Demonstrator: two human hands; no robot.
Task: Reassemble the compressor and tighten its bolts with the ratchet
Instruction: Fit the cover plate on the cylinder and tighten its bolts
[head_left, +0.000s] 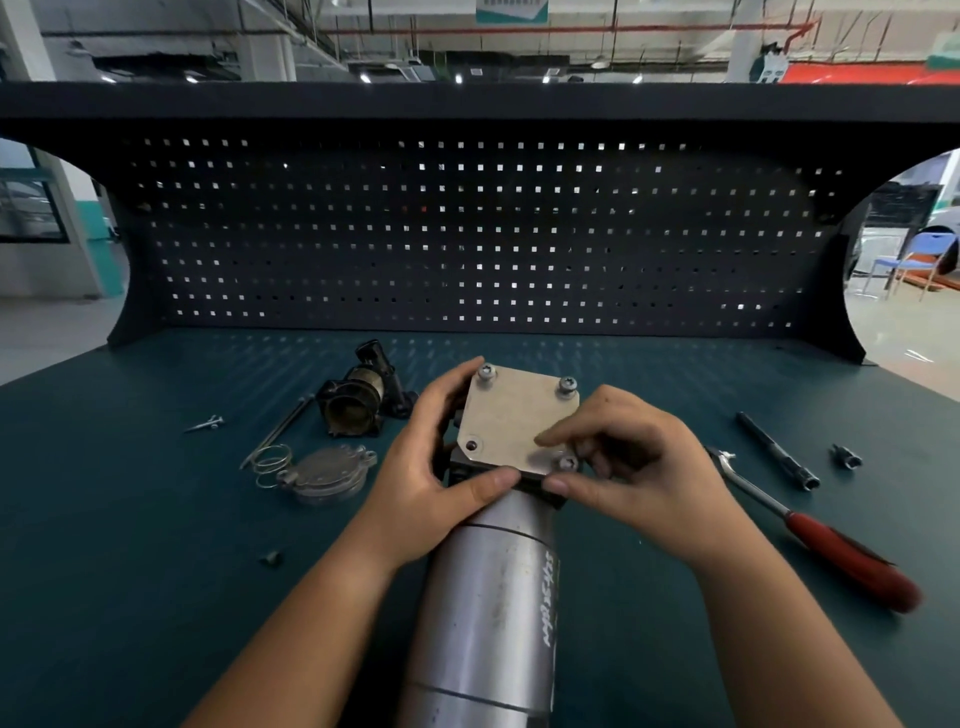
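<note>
The compressor's silver cylinder (493, 597) stands upright at the bench's near edge, topped by a square metal cover plate (514, 415). Bolts sit in three of the plate's corners; the near left hole (471, 445) is empty. My left hand (436, 467) grips the plate's left side, thumb along its front edge. My right hand (623, 462) pinches the near right bolt (566, 464) between thumb and forefinger. The red-handled ratchet (810, 530) lies on the bench to the right of my right hand.
On the green bench (130, 545), left of the compressor, lie a black housing part (363, 395), a round cover (327, 473), a spring (270, 462), a thin rod (280, 431), a small screw (205, 425) and a loose bolt (270, 558). An extension bar (776, 449) and a socket (847, 457) lie right.
</note>
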